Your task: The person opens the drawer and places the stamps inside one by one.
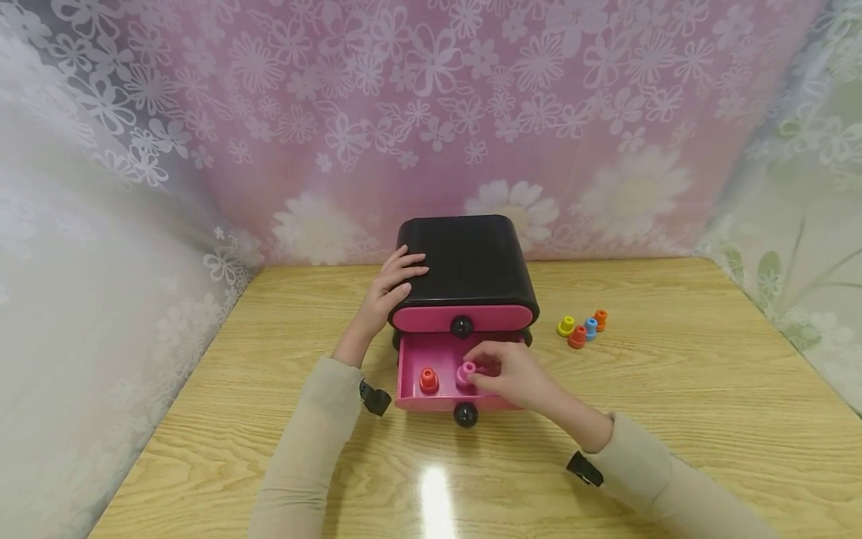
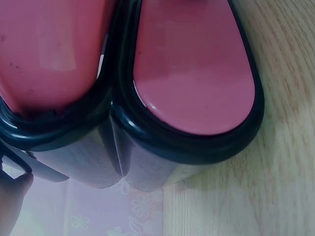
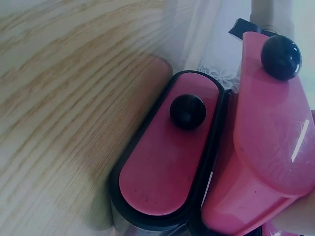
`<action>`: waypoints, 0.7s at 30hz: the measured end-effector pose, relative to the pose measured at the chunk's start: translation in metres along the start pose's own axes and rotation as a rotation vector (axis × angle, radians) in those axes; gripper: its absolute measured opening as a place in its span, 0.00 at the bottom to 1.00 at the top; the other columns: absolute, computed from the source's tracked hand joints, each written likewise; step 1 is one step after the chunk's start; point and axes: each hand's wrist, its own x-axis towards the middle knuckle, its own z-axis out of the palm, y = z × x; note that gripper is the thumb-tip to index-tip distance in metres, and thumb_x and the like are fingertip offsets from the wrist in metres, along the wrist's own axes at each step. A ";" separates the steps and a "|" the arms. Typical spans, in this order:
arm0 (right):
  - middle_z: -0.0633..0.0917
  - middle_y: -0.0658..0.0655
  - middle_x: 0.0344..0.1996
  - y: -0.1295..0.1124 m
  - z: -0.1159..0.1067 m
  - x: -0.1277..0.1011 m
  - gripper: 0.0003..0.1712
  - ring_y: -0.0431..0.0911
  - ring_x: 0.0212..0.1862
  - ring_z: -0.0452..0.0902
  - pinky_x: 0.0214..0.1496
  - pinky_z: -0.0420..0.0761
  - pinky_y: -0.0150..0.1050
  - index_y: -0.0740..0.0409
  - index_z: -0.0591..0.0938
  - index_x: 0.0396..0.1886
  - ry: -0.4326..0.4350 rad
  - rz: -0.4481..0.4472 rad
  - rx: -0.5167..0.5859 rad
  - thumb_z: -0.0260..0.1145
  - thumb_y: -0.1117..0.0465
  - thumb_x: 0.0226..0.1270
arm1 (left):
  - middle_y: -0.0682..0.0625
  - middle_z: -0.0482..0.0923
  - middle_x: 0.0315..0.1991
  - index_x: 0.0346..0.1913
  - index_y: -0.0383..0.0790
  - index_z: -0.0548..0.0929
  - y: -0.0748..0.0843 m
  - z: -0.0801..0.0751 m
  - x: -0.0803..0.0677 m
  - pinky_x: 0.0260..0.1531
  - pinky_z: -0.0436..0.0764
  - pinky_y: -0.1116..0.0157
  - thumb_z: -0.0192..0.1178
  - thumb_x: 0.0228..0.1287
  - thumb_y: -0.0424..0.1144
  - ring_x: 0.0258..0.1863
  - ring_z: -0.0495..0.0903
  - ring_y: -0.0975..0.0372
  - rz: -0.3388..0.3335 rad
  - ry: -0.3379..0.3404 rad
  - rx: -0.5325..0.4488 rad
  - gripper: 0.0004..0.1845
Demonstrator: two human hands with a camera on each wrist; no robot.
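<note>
A black cabinet (image 1: 465, 254) with pink drawers stands on the table. Its middle drawer (image 1: 441, 348) is pulled out; the drawer above it is closed. My left hand (image 1: 389, 288) rests on the cabinet's top left edge, fingers extended. In the left wrist view only a bit of that hand (image 2: 12, 196) shows at the lower left. Over the open drawer, my right hand (image 1: 508, 370) pinches a small pink flanged peg (image 1: 465, 373) between thumb and fingers. Whether the peg touches the drawer floor, I cannot tell. A red peg (image 1: 428, 380) stands upright to its left, inside the drawer.
Several pegs stand right of the cabinet: yellow (image 1: 566, 326), red (image 1: 577, 337), blue (image 1: 590, 328) and orange (image 1: 600, 320). Below the open drawer, a lower drawer (image 3: 162, 167) is closed. Black knobs (image 1: 465, 415) jut from the drawer fronts. A flowered curtain (image 1: 438, 135) hangs behind the table.
</note>
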 end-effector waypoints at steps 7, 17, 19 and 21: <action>0.80 0.49 0.30 0.000 0.002 -0.001 0.10 0.43 0.35 0.75 0.40 0.77 0.41 0.58 0.81 0.36 -0.023 0.013 -0.013 0.66 0.64 0.51 | 0.23 0.61 0.52 0.44 0.14 0.71 0.001 0.000 0.000 0.60 0.42 0.48 0.41 0.52 0.21 0.61 0.43 0.35 -0.006 -0.001 -0.002 0.17; 0.81 0.48 0.29 0.001 0.004 -0.001 0.09 0.44 0.34 0.76 0.39 0.77 0.41 0.58 0.81 0.34 -0.017 -0.021 -0.079 0.67 0.65 0.50 | 0.23 0.62 0.52 0.44 0.14 0.71 -0.002 0.000 0.000 0.60 0.42 0.48 0.41 0.52 0.21 0.61 0.43 0.36 -0.003 0.006 -0.006 0.17; 0.81 0.48 0.29 0.000 0.004 -0.001 0.09 0.45 0.34 0.76 0.39 0.77 0.41 0.58 0.81 0.34 -0.017 -0.019 -0.087 0.67 0.65 0.50 | 0.23 0.62 0.52 0.44 0.14 0.71 -0.003 0.000 0.000 0.60 0.42 0.48 0.41 0.53 0.21 0.61 0.44 0.36 -0.001 0.005 -0.006 0.17; 0.81 0.48 0.28 -0.001 0.004 -0.001 0.09 0.45 0.34 0.76 0.39 0.77 0.41 0.58 0.81 0.34 -0.016 -0.020 -0.090 0.67 0.65 0.49 | 0.23 0.62 0.52 0.44 0.14 0.71 -0.003 0.000 -0.001 0.60 0.42 0.48 0.41 0.53 0.21 0.61 0.44 0.36 -0.001 0.004 -0.007 0.17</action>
